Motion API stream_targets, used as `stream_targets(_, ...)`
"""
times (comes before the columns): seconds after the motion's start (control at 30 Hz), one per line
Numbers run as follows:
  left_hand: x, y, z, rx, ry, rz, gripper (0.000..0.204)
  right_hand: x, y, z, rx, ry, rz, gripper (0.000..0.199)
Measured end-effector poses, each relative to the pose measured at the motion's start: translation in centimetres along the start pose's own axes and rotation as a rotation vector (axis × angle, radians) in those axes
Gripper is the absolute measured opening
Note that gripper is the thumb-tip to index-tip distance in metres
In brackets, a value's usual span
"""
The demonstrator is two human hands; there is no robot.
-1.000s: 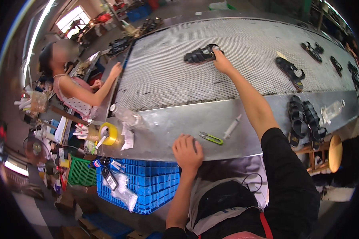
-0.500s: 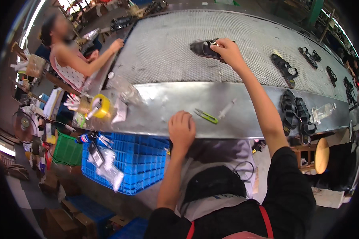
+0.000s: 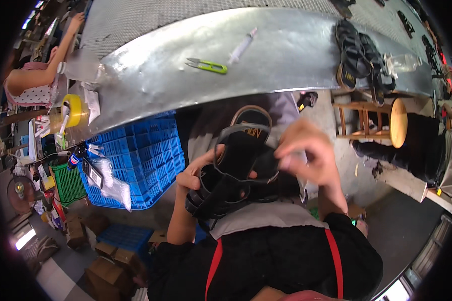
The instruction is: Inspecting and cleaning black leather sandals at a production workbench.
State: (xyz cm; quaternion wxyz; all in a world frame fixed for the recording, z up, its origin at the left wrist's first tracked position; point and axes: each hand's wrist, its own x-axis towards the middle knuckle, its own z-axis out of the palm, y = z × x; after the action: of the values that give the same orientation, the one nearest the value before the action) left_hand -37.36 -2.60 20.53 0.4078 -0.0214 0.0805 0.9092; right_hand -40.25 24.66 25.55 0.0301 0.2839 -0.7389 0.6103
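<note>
A black strappy sandal is held over my lap, below the table edge, its insole facing up and its heel end pointing away from me. My left hand grips it from the left side, with fingertips showing between the straps. Beside the right strap is my right hand, fingers bent and smeared by motion; whether it pinches the strap cannot be made out. On the metal table edge lie green thread snips and a clear syringe.
A pair of black sandals and a clear plastic bottle are at the table's right. Yellow tape sits at the left end. Below stands a blue crate; a wooden stool is to the right. A co-worker sits far left.
My right hand has come back from the mesh surface to my lap with the sandal. My left hand has left the table edge and now grips the sandal. The view has tilted down.
</note>
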Motion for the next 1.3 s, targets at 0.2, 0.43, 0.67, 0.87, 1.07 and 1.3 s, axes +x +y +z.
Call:
stream_targets(0.2,2.5,0.3,-0.8,0.182,-0.023,-0.148,0.108,-1.7,2.6,3.3,0.373,0.345,0.577,0.036)
stream_targets(0.43,0.1,1.2,-4.5,0.013,0.327,0.06,0.102,-1.1,5.5,3.4,0.678,0.369,0.974,0.036)
stream_targets(0.67,-3.7,-1.6,-3.9,0.389,0.606,0.343,0.079,-0.1,7.7,4.0,0.699,0.404,1.033,0.038)
stream_targets(0.87,-1.1,-2.5,-0.1,0.553,0.856,0.409,0.063,0.7,7.5,4.4,0.741,0.458,1.072,0.037)
stream_targets(1.07,0.8,1.4,0.9,0.553,1.029,0.37,0.042,1.5,7.2,5.4,0.795,0.521,1.136,0.036)
stream_targets(1.3,1.9,7.9,1.6,0.797,1.08,0.199,0.037,2.8,5.4,7.1,0.845,0.621,1.156,0.039)
